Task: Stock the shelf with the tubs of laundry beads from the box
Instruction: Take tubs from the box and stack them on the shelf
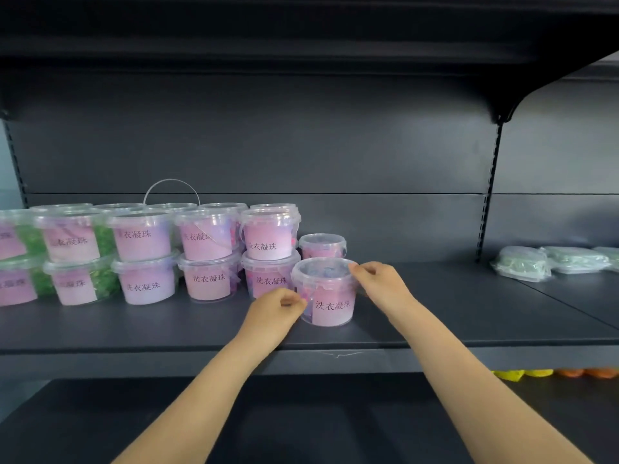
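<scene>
While both bare arms reach forward over the dark shelf, the two hands sit on each side of one tub of laundry beads. The tub stands upright on the shelf, near the front, with its pink label facing out. The left hand is low by the tub's left side, its fingers curled in and pinched together, touching the side of the tub. The right hand is higher, at the right edge of the clear lid, and its fingers pinch the rim there. The arms are long and straight, coming up from the bottom. Just behind this tub stands another small tub. To the left, more tubs are stacked two high in rows. Far to the right lie some clear wrapped packs.
</scene>
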{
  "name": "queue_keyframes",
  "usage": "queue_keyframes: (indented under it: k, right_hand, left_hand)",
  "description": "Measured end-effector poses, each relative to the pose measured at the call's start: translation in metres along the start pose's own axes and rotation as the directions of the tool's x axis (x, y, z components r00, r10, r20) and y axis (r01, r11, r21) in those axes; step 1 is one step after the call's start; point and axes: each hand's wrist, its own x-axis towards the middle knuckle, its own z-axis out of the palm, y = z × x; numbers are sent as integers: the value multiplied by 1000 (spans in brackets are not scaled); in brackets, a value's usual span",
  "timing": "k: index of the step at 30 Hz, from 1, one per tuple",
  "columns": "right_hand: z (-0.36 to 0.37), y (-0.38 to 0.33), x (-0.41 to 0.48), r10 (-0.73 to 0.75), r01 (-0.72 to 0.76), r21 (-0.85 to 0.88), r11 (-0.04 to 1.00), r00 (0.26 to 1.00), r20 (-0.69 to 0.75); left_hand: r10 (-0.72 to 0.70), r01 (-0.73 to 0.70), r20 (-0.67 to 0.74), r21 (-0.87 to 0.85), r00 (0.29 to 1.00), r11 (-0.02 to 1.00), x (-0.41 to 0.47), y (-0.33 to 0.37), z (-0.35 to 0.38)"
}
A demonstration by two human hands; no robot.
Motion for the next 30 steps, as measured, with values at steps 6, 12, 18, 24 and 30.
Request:
queue_keyframes:
  k: [6, 12, 18, 24, 30]
  right_hand:
    - [10, 3, -17, -323, 317, -238, 918, 946, 13]
    - [10, 15, 2, -412, 388, -413, 824, 911, 36]
    - [13, 17, 38, -401, 362, -489, 794, 916, 27]
    - [22, 14, 58, -385, 338, -544, 768, 922, 31]
    - [27, 13, 62, -384, 305, -582, 754, 923, -14]
  left_hand:
    - [185, -195, 78, 594, 980, 781, -1, -23, -21]
    - [78, -227, 243, 680, 967, 697, 0, -42, -29]
    - [137, -245, 209, 685, 968, 687, 0, -44, -27]
    - [174, -258, 191, 662, 966, 703, 1, -44, -27]
    - [181, -252, 175, 669, 968, 700, 4, -49, -25]
